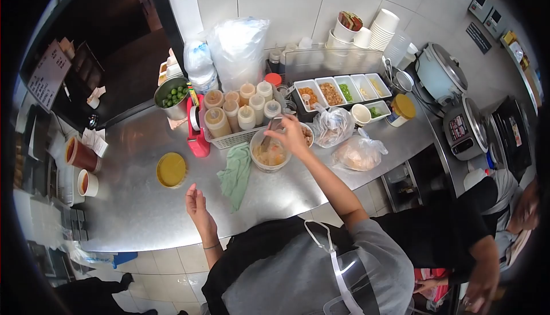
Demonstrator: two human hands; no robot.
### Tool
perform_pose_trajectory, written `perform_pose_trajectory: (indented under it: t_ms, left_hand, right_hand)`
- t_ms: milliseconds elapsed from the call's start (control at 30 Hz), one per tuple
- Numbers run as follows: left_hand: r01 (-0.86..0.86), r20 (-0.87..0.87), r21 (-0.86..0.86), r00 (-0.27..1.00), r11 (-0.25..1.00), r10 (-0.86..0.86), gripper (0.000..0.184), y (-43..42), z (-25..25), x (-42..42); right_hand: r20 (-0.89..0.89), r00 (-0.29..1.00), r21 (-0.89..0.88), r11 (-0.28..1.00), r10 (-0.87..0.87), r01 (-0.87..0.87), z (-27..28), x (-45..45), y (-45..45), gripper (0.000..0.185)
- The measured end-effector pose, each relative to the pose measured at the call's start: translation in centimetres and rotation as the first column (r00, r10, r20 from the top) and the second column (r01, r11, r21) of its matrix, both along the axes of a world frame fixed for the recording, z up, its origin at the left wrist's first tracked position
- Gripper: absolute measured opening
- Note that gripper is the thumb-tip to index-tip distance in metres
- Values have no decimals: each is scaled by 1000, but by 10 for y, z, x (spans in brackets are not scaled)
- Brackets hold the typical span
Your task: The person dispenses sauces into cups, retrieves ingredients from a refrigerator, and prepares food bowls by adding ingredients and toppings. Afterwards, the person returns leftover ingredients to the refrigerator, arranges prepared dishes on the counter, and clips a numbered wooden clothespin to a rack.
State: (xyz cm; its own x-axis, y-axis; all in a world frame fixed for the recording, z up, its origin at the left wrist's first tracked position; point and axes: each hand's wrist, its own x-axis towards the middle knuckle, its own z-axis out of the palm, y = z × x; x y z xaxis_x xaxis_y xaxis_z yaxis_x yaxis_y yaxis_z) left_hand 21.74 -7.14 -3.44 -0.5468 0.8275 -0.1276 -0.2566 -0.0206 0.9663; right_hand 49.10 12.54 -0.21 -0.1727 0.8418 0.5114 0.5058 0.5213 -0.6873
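My right hand (291, 136) is closed over a round tub (270, 167) of pale, wet-looking food. Its fingers pinch a small see-through utensil (272, 127) that reaches down into the tub; its exact kind is unclear. Loosely open, my left hand (201, 214) hangs by the counter's front edge and holds nothing. A round yellow lid (172, 170) lies on the steel beyond it. Between the lid and the tub is a crumpled green cloth (236, 174). Right of the tub sit a knotted clear bag (333, 127) and a second bag of pale food (361, 152).
Behind the tub, a grey basket (232, 138) holds several sauce bottles. A topping tray (344, 92) stands at the back, near a yellow-lidded jar (401, 110). Left are a pot of limes (172, 100) and a pink-red holder (198, 134). Another person's arm (484, 263) is at right.
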Motion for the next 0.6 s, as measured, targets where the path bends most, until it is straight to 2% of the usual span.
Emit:
perform_pose_trajectory:
  t_ms: [33, 100, 167, 200, 267, 400, 467, 567, 600]
  left_hand:
    - [11, -4, 0, 1000, 1000, -11, 34, 1, 2, 1]
    - [28, -9, 1, 1000, 1000, -28, 34, 2, 8, 5]
    - [-25, 18, 14, 1000, 1000, 25, 30, 1, 14, 7]
    - [-19, 17, 14, 1000, 1000, 19, 30, 1, 13, 6]
    - [-37, 17, -1, 999, 999, 37, 31, 0, 12, 5]
    - [-17, 17, -15, 1000, 1000, 17, 32, 1, 12, 6]
    - [-18, 21, -26, 1000, 1000, 18, 32, 3, 13, 8]
    - [6, 15, -26, 1000, 1000, -6, 32, 6, 15, 11]
    - [12, 13, -29, 1000, 1000, -11, 32, 7, 15, 12]
  right_hand:
    - [78, 997, -9, 1000, 17, -17, -6, -3, 1, 28]
    - [51, 998, -29, 999, -33, 34, -9, -4, -2, 28]
    - [82, 997, -64, 998, -2, 7, -4, 3, -5, 51]
    - [81, 997, -64, 998, -8, 14, 1, 5, -8, 51]
    - [-26, 999, -55, 998, 33, -34, 11, 11, -12, 46]
    - [-136, 991, -73, 997, -12, 2, 17, 22, -14, 35]
    - [-168, 983, 51, 995, -78, 88, 15, 28, -14, 27]
    - [-273, 960, 15, 998, -55, 61, 57, 31, -39, 26]
    - [-275, 959, 11, 998, -61, 67, 55, 33, -41, 26]
